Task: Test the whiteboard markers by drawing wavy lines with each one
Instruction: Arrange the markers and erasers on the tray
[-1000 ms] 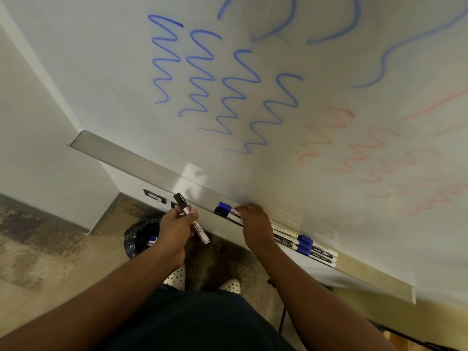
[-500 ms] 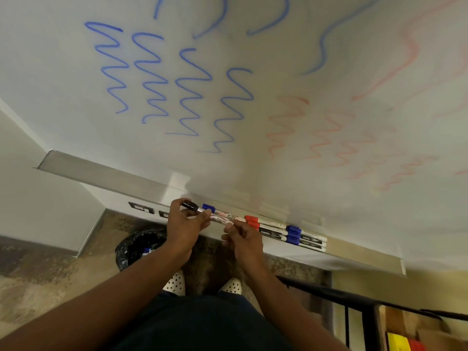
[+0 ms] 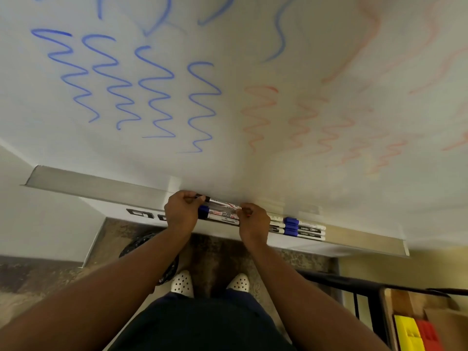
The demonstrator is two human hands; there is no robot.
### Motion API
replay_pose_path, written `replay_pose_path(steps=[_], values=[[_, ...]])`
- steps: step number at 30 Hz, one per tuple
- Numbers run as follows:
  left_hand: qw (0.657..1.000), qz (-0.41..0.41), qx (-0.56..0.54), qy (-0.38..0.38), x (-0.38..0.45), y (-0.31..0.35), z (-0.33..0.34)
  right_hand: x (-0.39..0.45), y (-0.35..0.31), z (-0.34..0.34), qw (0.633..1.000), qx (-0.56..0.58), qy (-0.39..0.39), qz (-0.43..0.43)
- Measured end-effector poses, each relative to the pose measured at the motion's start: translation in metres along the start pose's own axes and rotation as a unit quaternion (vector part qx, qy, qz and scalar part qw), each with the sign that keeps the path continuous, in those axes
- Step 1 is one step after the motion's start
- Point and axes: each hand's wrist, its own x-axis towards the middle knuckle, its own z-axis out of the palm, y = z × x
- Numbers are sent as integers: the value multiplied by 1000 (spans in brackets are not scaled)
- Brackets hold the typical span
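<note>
Both hands at the whiteboard's metal tray (image 3: 96,183). Left hand (image 3: 181,214) curls fingers around the cap end of a black-capped marker (image 3: 222,202); right hand (image 3: 253,221) pinches its other end, marker held level just above the tray against the whiteboard (image 3: 228,160). Blue-capped markers (image 3: 301,228) lie in the tray, right of the right hand; another blue-capped one (image 3: 217,216) sits between the hands. Blue wavy lines (image 3: 131,84) and faint red wavy lines (image 3: 316,122) on the board.
</note>
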Motion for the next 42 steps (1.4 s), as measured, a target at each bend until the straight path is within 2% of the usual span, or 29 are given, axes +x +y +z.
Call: replay_pose_path(steps=[5,12,21,25,28,33,38,42], values=[[996,33,77,-19,7,-8,-2,4,6,5,996,-76,-3,-38],[975,88,200,-37,7,-15,-4,4,13,8,993,-97,-29,-62],[974,103,196,-55,8,-20,-8,3,11,5,991,-98,-39,-88],[966,160,202,-22,-8,-17,-12,-8,9,-8,995,-44,12,-89],[941,253,222,-38,-31,-15,-4,-22,17,-27,995,-4,60,-74],[897,350,217,-158,-78,-13,36,-45,59,-72,992,13,123,-33],[814,445,247,-278,-123,-2,94,-69,96,-126,984,-42,165,-41],[738,525,277,-321,-168,4,145,-91,131,-161,976,-62,208,-23]])
